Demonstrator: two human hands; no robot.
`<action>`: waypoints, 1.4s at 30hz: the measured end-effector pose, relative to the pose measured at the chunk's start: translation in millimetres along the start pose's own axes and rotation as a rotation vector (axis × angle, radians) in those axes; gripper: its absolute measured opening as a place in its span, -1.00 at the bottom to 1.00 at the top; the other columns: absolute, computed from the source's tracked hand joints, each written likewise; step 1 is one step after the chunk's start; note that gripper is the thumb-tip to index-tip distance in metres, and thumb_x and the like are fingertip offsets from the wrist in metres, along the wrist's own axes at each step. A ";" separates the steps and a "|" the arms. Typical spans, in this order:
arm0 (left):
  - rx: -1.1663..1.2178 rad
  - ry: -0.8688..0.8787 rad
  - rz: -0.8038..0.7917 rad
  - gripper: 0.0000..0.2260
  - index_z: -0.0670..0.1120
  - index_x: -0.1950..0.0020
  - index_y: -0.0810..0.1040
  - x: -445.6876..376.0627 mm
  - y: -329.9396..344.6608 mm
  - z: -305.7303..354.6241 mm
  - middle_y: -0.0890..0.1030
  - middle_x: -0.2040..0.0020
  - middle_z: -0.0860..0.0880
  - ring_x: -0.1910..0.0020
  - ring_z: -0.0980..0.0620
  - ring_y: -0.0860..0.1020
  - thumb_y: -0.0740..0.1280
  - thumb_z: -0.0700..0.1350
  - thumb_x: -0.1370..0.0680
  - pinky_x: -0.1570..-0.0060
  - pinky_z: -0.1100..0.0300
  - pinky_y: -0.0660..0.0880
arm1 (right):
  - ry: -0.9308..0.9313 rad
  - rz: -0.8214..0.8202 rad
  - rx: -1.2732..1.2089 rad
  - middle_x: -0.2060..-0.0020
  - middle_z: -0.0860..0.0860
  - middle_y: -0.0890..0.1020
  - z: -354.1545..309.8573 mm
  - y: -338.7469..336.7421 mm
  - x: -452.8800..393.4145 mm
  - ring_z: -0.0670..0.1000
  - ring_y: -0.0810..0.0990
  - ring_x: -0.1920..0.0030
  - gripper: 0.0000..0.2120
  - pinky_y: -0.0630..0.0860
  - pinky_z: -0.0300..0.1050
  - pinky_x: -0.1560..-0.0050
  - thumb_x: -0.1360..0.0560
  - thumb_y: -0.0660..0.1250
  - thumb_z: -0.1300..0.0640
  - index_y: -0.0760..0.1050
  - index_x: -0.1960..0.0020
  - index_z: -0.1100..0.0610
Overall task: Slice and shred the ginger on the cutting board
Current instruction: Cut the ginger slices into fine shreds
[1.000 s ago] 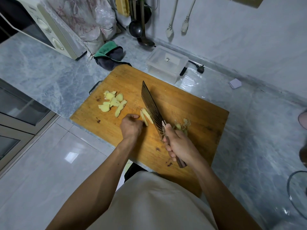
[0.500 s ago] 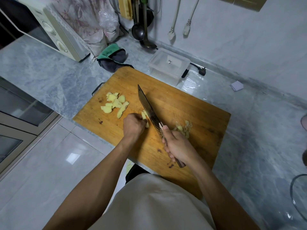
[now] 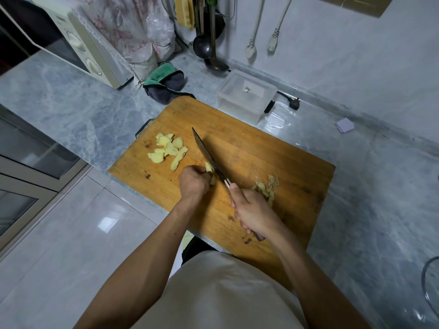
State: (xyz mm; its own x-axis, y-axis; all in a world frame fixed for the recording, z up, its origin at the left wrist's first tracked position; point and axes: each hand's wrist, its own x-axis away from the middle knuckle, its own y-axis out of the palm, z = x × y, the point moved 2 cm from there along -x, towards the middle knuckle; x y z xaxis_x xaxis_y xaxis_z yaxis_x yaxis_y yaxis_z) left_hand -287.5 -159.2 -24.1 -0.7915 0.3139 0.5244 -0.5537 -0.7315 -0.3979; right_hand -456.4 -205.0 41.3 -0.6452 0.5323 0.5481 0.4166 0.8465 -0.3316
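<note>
A wooden cutting board (image 3: 261, 148) lies on the grey marble counter. Pale yellow ginger slices (image 3: 169, 150) are heaped near its left end. My left hand (image 3: 193, 184) holds down a small stack of ginger slices (image 3: 210, 171) with curled fingers at the board's middle. My right hand (image 3: 254, 213) grips the handle of a cleaver (image 3: 209, 157); its blade stands edge-down against the right side of that stack, touching my left knuckles. Ginger peelings (image 3: 267, 189) lie just right of my right hand.
A clear plastic box (image 3: 247, 95) stands behind the board, with a black plug (image 3: 294, 103) beside it. A green and grey cloth (image 3: 165, 85) and a microwave (image 3: 78, 41) are at the back left. Ladles (image 3: 203, 45) hang on the wall. A glass rim (image 3: 430, 286) shows at the right edge.
The cleaver has tipped from showing its flat side to standing upright, edge down against the ginger stack. My left hand has closed in over the stack.
</note>
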 end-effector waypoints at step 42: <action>-1.187 0.879 -0.244 -0.80 -0.11 -0.20 0.57 -4.0 -29.6 20.0 0.59 -0.11 -0.08 0.02 -0.03 0.56 0.20 -0.14 -0.66 -0.04 0.16 0.51 | -0.043 0.007 -0.076 0.46 -0.03 0.45 -0.1 -10.9 -10.6 -0.06 0.40 0.54 -0.50 0.36 -0.18 0.51 -0.68 0.02 -0.24 0.42 0.17 0.12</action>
State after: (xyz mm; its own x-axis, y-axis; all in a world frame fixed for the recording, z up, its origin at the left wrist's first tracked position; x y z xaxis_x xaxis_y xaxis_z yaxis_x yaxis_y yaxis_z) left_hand -262.8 -150.9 0.7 -0.3107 0.9222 0.2302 -0.2324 0.1611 -0.9592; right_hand -454.1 -219.9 39.2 -0.6683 0.5399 0.5117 0.4678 0.8399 -0.2753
